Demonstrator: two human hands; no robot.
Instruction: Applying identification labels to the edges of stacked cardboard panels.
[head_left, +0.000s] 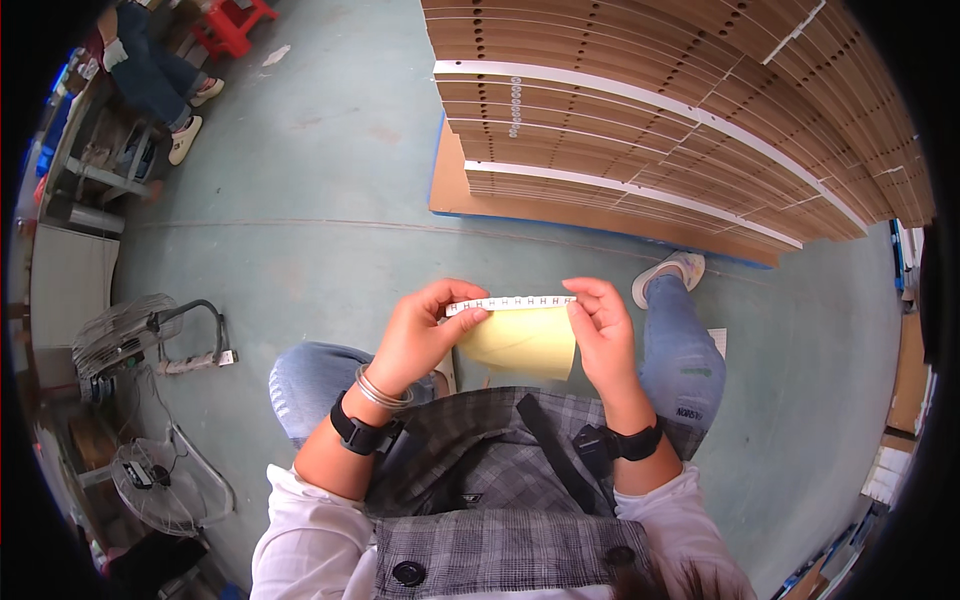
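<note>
A yellow sheet of backing paper (525,345) hangs in front of my lap, with a row of small white printed labels (515,303) along its top edge. My left hand (413,330) is closed on the left end of this label sheet, thumb in front and fingers behind. At the other end, my right hand (604,330) pinches the upper right corner between thumb and forefinger. The row runs nearly level between both hands, and the lower edge of the paper curls loosely.
Ahead on the right rises a large stack of brown cardboard pieces with holes (640,110), on a cardboard-covered base (455,185). Two metal fans (125,335) stand at the left. Another person's legs (160,75) and a red stool (235,28) are at the far left.
</note>
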